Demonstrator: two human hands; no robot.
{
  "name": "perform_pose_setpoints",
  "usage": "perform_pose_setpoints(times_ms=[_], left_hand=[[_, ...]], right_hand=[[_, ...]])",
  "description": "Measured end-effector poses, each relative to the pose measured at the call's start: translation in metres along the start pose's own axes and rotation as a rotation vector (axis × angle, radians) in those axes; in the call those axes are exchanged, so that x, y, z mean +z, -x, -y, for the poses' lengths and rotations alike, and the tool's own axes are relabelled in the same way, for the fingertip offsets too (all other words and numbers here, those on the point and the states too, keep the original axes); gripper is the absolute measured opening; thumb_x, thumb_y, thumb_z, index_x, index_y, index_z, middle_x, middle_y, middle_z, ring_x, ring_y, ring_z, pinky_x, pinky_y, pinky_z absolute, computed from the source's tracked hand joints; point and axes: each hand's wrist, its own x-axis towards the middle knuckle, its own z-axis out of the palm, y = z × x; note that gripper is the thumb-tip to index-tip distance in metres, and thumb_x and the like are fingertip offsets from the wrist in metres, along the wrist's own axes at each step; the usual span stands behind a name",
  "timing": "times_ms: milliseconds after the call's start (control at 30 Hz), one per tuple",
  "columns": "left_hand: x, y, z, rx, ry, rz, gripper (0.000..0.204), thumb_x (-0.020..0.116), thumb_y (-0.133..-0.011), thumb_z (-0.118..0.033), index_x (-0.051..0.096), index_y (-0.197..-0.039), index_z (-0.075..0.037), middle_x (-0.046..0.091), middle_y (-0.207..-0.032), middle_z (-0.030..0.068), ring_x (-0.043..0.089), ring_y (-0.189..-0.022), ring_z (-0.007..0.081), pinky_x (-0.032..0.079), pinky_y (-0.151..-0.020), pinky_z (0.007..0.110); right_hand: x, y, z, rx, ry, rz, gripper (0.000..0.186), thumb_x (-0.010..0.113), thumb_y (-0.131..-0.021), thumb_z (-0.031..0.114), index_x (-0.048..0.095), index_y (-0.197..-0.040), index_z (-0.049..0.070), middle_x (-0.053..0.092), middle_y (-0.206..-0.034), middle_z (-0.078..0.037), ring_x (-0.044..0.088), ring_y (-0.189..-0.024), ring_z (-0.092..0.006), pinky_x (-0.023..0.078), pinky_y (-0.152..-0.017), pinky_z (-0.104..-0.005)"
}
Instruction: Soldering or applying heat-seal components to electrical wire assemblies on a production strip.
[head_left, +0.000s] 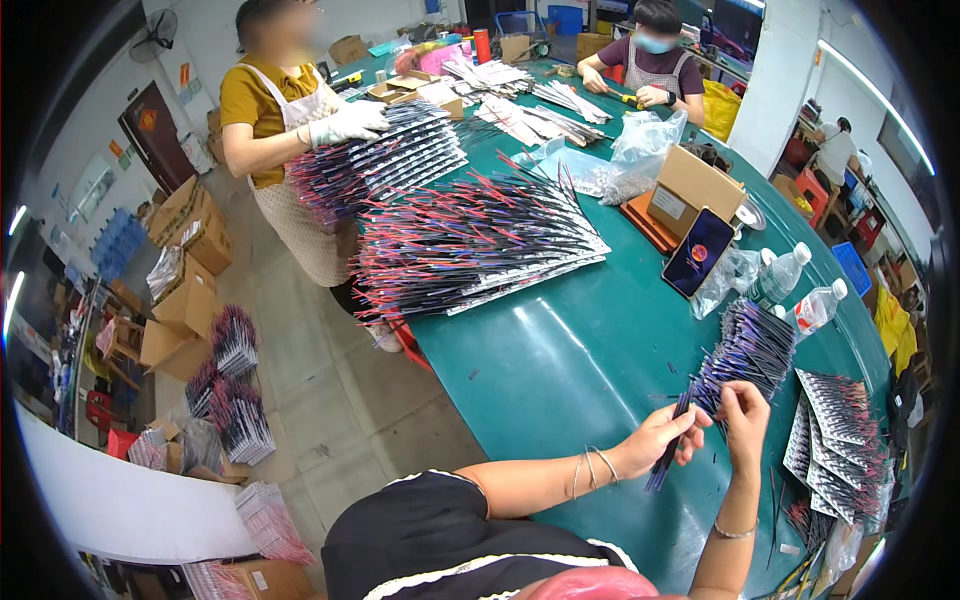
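Note:
My left hand (662, 438) is closed around a narrow bundle of dark wires (662, 468), which slants down toward me over the table. Just to its right, my right hand (745, 415) is raised with thumb and fingers pinched together; whatever is between them is too small to make out. Right behind both hands lies a heap of black and purple wires (752, 345). White cards with black and red wires (835, 430) are stacked to the right of my right hand. Small dark scraps lie on the green tabletop (560, 390) around my hands.
Large stacks of wired cards (480, 250) fill the table's far left, where a gloved co-worker (275, 140) handles more. Another person (655, 75) sits opposite. A phone (698, 252) leans on a cardboard box (695, 195), near plastic bottles (815, 305). Cartons (190, 310) stand on the floor.

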Motion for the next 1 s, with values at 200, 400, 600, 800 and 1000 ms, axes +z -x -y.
perform_pose_setpoints(times_ms=[200,400,600,800,1000], left_hand=[[-0.002,-0.002,-0.004,0.052,-0.008,-0.023,0.03,0.036,-0.091,-0.029,0.047,-0.099,-0.003,0.052,-0.083,0.0037,0.052,-0.073,0.0086,0.046,-0.067,0.023],[-0.002,-0.005,0.004,0.099,-0.205,-0.113,0.029,0.035,-0.091,-0.029,0.046,-0.104,-0.005,0.053,-0.091,0.0036,0.054,-0.08,0.009,0.046,-0.071,0.023],[-0.001,-0.003,0.01,-0.014,-0.155,-0.097,0.023,0.033,-0.092,-0.026,0.042,-0.103,-0.008,0.052,-0.081,0.0018,0.052,-0.063,0.0082,0.044,-0.057,0.021],[-0.001,-0.001,0.015,-0.089,-0.23,-0.059,0.026,0.033,-0.092,-0.03,0.043,-0.095,-0.006,0.051,-0.074,0.0015,0.051,-0.06,0.0074,0.044,-0.056,0.021],[0.003,0.002,0.017,-0.186,-0.168,0.027,0.026,0.033,-0.091,-0.03,0.043,-0.093,-0.006,0.052,-0.073,0.0027,0.052,-0.06,0.0086,0.045,-0.057,0.022]], right_hand=[[-0.023,0.024,0.03,-0.068,-0.003,0.014,0.017,0.059,-0.078,0.011,0.049,-0.067,0.003,0.048,-0.057,0.002,0.044,-0.05,-0.0035,0.033,-0.046,-0.0174],[0.007,0.027,0.042,-0.017,0.26,0.084,0.017,0.064,-0.072,0.005,0.051,-0.062,0.001,0.045,-0.052,0.004,0.036,-0.047,-0.0014,0.027,-0.041,-0.0181],[0.028,0.028,0.041,-0.062,0.266,0.08,0.021,0.061,-0.075,0.009,0.052,-0.059,-0.001,0.048,-0.048,0.0,0.039,-0.045,-0.0021,0.028,-0.04,-0.0193],[0.024,0.033,0.033,-0.081,0.28,0.013,0.019,0.061,-0.075,0.008,0.052,-0.061,0.0,0.049,-0.05,0.0,0.041,-0.043,-0.0027,0.029,-0.039,-0.0195],[0.013,0.035,0.023,-0.019,0.119,0.032,0.019,0.061,-0.076,0.009,0.05,-0.063,0.001,0.047,-0.052,0.002,0.04,-0.045,-0.0021,0.029,-0.039,-0.0185]])
